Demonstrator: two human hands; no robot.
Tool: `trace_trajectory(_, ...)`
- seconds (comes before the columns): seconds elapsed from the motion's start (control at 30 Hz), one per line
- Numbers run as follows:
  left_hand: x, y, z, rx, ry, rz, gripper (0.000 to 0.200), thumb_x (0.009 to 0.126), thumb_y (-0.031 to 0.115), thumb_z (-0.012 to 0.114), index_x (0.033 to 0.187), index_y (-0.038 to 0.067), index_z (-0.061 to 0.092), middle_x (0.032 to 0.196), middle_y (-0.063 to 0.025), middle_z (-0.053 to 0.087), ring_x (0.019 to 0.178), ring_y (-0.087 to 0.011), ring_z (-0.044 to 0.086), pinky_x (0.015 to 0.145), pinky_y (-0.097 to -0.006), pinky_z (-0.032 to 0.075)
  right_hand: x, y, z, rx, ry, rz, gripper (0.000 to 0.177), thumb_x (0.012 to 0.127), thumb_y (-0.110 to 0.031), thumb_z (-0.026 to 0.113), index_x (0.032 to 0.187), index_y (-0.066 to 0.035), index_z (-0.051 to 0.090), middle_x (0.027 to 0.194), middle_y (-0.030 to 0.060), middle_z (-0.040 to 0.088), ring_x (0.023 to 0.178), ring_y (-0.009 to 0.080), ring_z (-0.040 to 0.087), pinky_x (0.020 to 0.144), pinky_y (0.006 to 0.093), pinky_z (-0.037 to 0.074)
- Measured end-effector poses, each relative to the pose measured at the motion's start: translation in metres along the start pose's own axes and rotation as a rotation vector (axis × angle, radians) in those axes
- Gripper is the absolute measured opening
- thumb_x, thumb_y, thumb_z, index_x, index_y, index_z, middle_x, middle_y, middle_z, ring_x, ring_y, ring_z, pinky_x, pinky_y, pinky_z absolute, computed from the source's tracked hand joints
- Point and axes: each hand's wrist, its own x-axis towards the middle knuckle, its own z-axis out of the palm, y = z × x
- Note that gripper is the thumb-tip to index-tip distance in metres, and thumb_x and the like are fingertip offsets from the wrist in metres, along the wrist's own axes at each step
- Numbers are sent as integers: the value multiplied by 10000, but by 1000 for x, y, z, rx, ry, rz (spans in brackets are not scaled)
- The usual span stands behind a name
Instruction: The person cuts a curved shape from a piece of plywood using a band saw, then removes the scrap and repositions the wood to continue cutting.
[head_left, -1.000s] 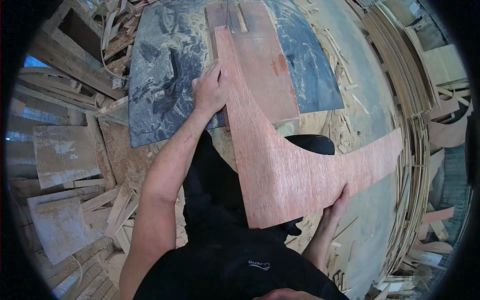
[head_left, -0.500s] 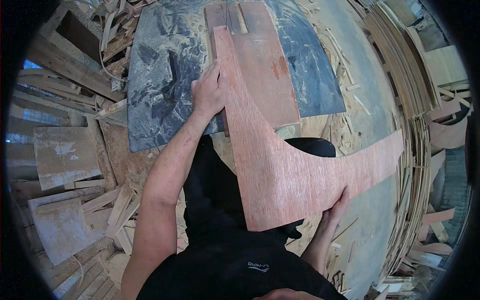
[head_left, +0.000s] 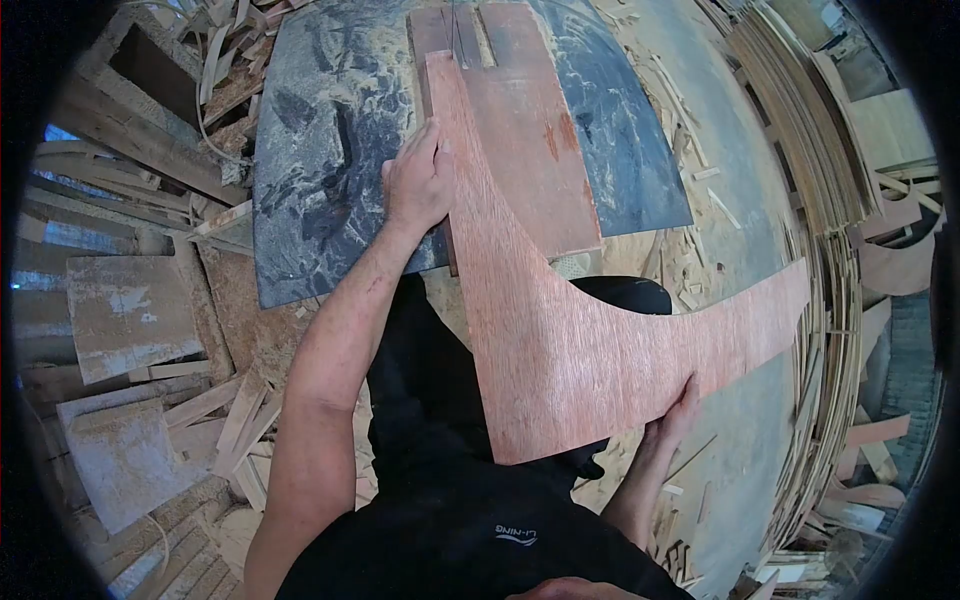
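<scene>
A curved, L-shaped plywood panel (head_left: 570,350) with reddish grain spans the view over my lap. Its narrow far end rests over a brown board (head_left: 530,150) on the dusty dark worktable, close to a thin blade or wire (head_left: 456,35). My left hand (head_left: 420,180) grips the panel's left edge near that end, fingers wrapped and partly hidden. Lower right, my right hand (head_left: 676,415) holds the bottom edge of the wide arm, with most of its fingers under the wood.
The dark worktable (head_left: 310,200) is strewn with sawdust. Tall stacks of thin curved strips (head_left: 800,120) line the right side. Offcuts (head_left: 240,420) and dusty boards (head_left: 135,310) pile up at left. Scraps (head_left: 690,140) litter the floor beside the table.
Almost nothing differs. The plywood panel and both hands keep their places, with at most a very slight shift.
</scene>
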Motion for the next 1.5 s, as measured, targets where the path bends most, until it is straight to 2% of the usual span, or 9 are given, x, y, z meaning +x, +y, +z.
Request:
trace_trajectory(0.3, 3, -4, 3, -6, 15, 22, 471, 969, 242, 466, 1387, 30, 508, 1438, -165, 513, 1339, -292, 480, 1042, -434, 392, 2, 1, 1, 5, -11, 7, 549, 1040, -325, 465, 1380, 104, 424, 1348, 196, 539, 1167, 261, 588, 959, 393, 513)
trace_trajectory(0.8, 5, 1, 0, -9, 2, 4, 488, 962, 250, 467, 1393, 24, 502, 1443, -171, 506, 1354, -302, 461, 1074, -431, 371, 10, 2, -1, 1, -11, 28, 559, 1038, -336, 468, 1401, 86, 406, 1369, 198, 526, 1185, 280, 578, 972, 395, 507)
trace_trajectory(0.9, 5, -2, 0, -27, 3, 14, 489, 957, 249, 475, 1386, 17, 507, 1434, -181, 513, 1349, -305, 467, 1079, -432, 368, 14, 3, -8, 43, -63, 59, 599, 1017, -250, 494, 1507, 4, 262, 1458, 203, 407, 1255, 322, 513, 1002, 446, 492)
trace_trajectory(1.0, 3, -2, -1, -23, 8, 41, 485, 955, 247, 480, 1375, 7, 515, 1428, -189, 516, 1343, -309, 474, 1072, -425, 377, 10, 2, -3, -10, -4, 27, 562, 1034, -337, 485, 1400, 82, 404, 1365, 203, 527, 1178, 277, 581, 959, 399, 516)
trace_trajectory(1.3, -5, -1, -4, -5, 18, 92, 473, 953, 250, 496, 1350, -3, 538, 1413, -197, 529, 1331, -316, 487, 1058, -429, 386, 7, -2, -12, 6, -29, 6, 555, 1033, -314, 483, 1406, 86, 390, 1356, 201, 532, 1166, 277, 589, 963, 403, 515)
trace_trajectory(1.4, -5, -1, -2, -2, 21, 88, 466, 957, 247, 491, 1348, -2, 540, 1413, -197, 529, 1327, -321, 490, 1054, -432, 388, 13, 2, -21, 54, -51, 9, 579, 1022, -235, 495, 1498, 10, 273, 1454, 190, 422, 1256, 310, 511, 1009, 428, 488)
trace_trajectory(1.5, -3, -3, -1, 6, 28, 101, 468, 961, 249, 486, 1356, 3, 533, 1415, -190, 530, 1326, -319, 490, 1049, -437, 390, 9, -1, -15, 53, -38, 26, 573, 1022, -239, 497, 1493, 10, 287, 1453, 187, 423, 1264, 309, 504, 1019, 429, 479)
